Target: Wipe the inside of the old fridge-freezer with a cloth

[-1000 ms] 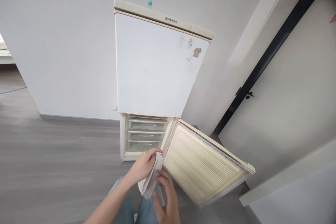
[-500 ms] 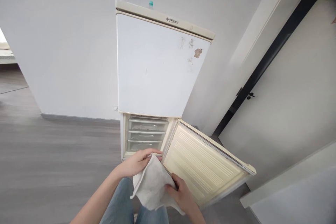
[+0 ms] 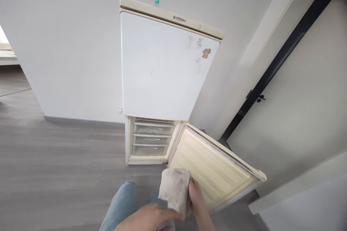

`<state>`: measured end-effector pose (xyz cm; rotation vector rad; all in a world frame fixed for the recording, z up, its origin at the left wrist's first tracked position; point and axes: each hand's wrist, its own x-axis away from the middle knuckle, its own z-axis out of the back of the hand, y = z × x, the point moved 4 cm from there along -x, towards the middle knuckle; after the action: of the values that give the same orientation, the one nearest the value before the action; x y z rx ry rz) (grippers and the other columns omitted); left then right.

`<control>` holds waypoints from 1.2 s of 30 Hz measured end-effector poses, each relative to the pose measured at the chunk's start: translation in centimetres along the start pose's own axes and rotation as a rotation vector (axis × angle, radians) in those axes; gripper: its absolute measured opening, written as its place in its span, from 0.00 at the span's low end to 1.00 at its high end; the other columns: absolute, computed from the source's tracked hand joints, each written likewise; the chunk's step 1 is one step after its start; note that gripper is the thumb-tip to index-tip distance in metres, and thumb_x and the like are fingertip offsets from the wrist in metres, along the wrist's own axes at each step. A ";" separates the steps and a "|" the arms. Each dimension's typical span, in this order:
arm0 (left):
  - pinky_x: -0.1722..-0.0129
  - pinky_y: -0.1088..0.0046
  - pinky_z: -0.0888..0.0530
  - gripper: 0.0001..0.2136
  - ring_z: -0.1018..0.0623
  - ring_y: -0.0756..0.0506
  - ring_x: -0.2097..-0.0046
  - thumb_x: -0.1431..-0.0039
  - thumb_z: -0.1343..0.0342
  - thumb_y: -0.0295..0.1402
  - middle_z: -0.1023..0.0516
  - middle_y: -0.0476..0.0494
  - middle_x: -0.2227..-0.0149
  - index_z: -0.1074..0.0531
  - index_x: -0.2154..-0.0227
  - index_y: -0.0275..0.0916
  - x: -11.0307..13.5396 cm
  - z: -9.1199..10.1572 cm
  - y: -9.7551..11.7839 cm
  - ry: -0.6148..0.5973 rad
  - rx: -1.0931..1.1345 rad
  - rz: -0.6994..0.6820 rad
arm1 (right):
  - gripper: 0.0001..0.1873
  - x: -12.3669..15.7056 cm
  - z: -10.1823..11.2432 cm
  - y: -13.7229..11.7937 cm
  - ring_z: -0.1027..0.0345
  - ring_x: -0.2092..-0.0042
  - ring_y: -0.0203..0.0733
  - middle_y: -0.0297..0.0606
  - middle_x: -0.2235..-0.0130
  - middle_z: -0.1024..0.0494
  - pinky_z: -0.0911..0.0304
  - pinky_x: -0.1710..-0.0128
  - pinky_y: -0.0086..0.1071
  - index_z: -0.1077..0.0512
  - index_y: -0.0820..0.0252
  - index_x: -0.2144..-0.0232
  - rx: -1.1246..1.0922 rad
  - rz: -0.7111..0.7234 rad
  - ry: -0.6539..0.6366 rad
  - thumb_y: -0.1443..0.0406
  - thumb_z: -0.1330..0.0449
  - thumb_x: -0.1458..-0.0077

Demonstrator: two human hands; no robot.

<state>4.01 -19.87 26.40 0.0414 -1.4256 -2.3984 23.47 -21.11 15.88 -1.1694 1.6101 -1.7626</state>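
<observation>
Two bare hands meet at a folded gray-white cloth (image 3: 175,187), low in our view and above our denim-clad knees (image 3: 121,202). Our right hand (image 3: 199,202) comes up from the bottom edge, wrist below and fingers raised, gripping the cloth along its right side with the thumb side toward us. Our left hand (image 3: 148,218) lies lower, back up, its fingers stretched across to the cloth's bottom edge; we cannot tell whether they pinch it or merely touch.

Most of the cloth stands out to the left of the right hand's grip and above the left fingers, its broad face turned to us and marked with darker smudges. It overlaps, in our line of sight, a corner of the cream freezer door (image 3: 208,166), which is swung open to the right.

Beyond, we see the lower compartment of a white refrigerator (image 3: 162,65), fitted with three stacked translucent drawers (image 3: 152,129), all pushed in, their contents too dim to make out. A teal-capped bottle (image 3: 157,3) shows above the refrigerator's top edge.
</observation>
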 end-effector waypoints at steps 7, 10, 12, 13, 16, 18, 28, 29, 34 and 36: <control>0.47 0.65 0.30 0.16 0.25 0.44 0.50 0.40 0.54 0.41 0.22 0.46 0.51 0.30 0.52 0.50 -0.4 2.4 -5.3 0.534 0.201 0.157 | 0.28 1.9 0.3 -1.6 0.30 0.53 0.54 0.43 0.58 0.21 0.34 0.57 0.38 0.21 0.57 0.66 -0.048 -0.042 0.087 0.44 0.34 0.65; 0.49 0.65 0.31 0.20 0.28 0.43 0.49 0.42 0.52 0.46 0.26 0.41 0.50 0.35 0.50 0.44 -0.8 3.3 -7.1 0.708 0.381 0.185 | 0.27 3.1 -0.4 -2.8 0.31 0.52 0.53 0.43 0.57 0.21 0.34 0.54 0.39 0.21 0.57 0.64 -0.028 0.009 -0.013 0.46 0.35 0.62; 0.55 0.68 0.31 0.21 0.28 0.44 0.55 0.45 0.49 0.50 0.26 0.43 0.57 0.34 0.54 0.41 -1.2 3.2 -7.7 0.672 0.524 0.197 | 0.23 3.7 -1.1 -4.0 0.30 0.53 0.51 0.43 0.57 0.21 0.35 0.54 0.38 0.21 0.57 0.62 0.007 0.107 -0.147 0.49 0.37 0.56; 0.59 0.69 0.31 0.21 0.28 0.46 0.60 0.47 0.48 0.51 0.27 0.46 0.63 0.32 0.59 0.40 -1.3 2.9 -7.9 0.632 0.578 0.206 | 0.21 3.9 -1.4 -4.6 0.30 0.54 0.51 0.43 0.57 0.21 0.34 0.55 0.37 0.22 0.58 0.61 0.036 0.153 -0.195 0.52 0.38 0.54; 0.69 0.73 0.38 0.21 0.38 0.52 0.72 0.49 0.47 0.54 0.39 0.56 0.77 0.36 0.74 0.39 -1.4 2.3 -8.2 0.559 0.643 0.229 | 0.17 4.0 -1.4 -5.8 0.30 0.53 0.50 0.43 0.56 0.21 0.35 0.56 0.35 0.22 0.58 0.60 0.136 0.261 -0.216 0.60 0.41 0.52; 0.71 0.74 0.41 0.21 0.41 0.53 0.73 0.51 0.46 0.55 0.43 0.58 0.78 0.39 0.76 0.40 -1.3 2.2 -8.3 0.553 0.675 0.225 | 0.17 3.9 -1.1 -6.0 0.30 0.53 0.49 0.43 0.56 0.21 0.35 0.54 0.36 0.23 0.58 0.60 0.181 0.302 -0.170 0.63 0.43 0.53; 0.63 0.69 0.28 0.18 0.26 0.48 0.64 0.47 0.46 0.50 0.24 0.47 0.67 0.26 0.65 0.39 -1.3 1.1 -7.7 0.357 0.965 0.250 | 0.08 4.2 -0.3 -7.2 0.34 0.49 0.45 0.41 0.54 0.27 0.36 0.54 0.33 0.23 0.52 0.71 0.333 0.705 -0.087 0.69 0.42 0.49; 0.62 0.68 0.28 0.19 0.25 0.47 0.64 0.47 0.46 0.50 0.23 0.45 0.66 0.25 0.64 0.39 -1.5 0.8 -8.0 0.341 0.981 0.263 | 0.08 4.3 -0.2 -7.4 0.33 0.52 0.43 0.41 0.57 0.28 0.36 0.57 0.31 0.23 0.52 0.72 0.361 0.747 -0.056 0.68 0.42 0.49; 0.60 0.67 0.29 0.27 0.23 0.43 0.60 0.45 0.54 0.56 0.18 0.37 0.63 0.22 0.62 0.37 -3.0 -0.7 -9.4 0.224 1.001 0.311 | 0.10 4.8 0.0 -7.9 0.39 0.71 0.34 0.34 0.71 0.39 0.41 0.72 0.26 0.23 0.53 0.71 0.447 0.851 0.017 0.69 0.44 0.48; 0.57 0.64 0.29 0.29 0.22 0.41 0.58 0.47 0.54 0.57 0.18 0.36 0.60 0.22 0.60 0.38 -3.9 -1.0 -9.8 0.226 0.987 0.316 | 0.09 4.8 0.3 -7.8 0.42 0.75 0.33 0.30 0.74 0.40 0.43 0.74 0.26 0.25 0.55 0.68 0.493 0.812 0.076 0.69 0.44 0.51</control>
<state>5.07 -15.28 16.89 0.2887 -2.1383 -1.2193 22.74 -23.66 24.64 -0.1653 1.2949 -1.5039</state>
